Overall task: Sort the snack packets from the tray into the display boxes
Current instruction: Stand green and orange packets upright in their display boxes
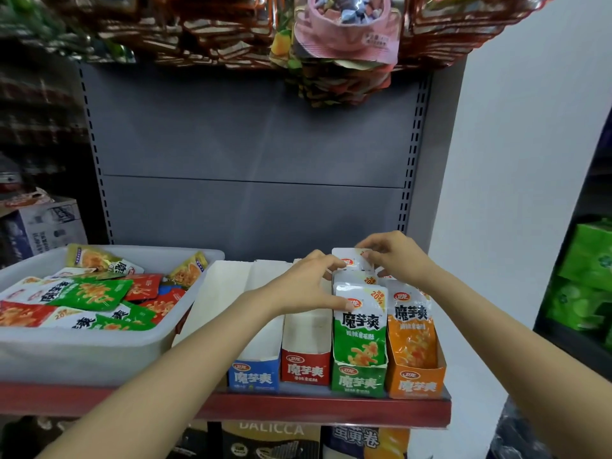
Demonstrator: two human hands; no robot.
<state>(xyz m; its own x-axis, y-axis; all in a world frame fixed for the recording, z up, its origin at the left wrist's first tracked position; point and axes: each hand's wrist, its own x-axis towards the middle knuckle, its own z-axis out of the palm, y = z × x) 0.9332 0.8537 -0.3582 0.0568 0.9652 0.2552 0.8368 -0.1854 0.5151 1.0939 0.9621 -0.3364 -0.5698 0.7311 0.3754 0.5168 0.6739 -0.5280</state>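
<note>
Four display boxes stand in a row on the shelf: blue, red, green and orange. Green packets stand upright in the green box, orange packets in the orange one. The blue and red boxes show no packets. My right hand pinches the top of a rear green packet above the green box. My left hand holds the left edge of the green packets, thumb on the front one. A white tray at the left holds several mixed packets.
The shelf's red front edge runs below the boxes. A grey back panel stands behind. Hanging snack bags crowd the top. Green cartons sit at the right, a cardboard box at the far left.
</note>
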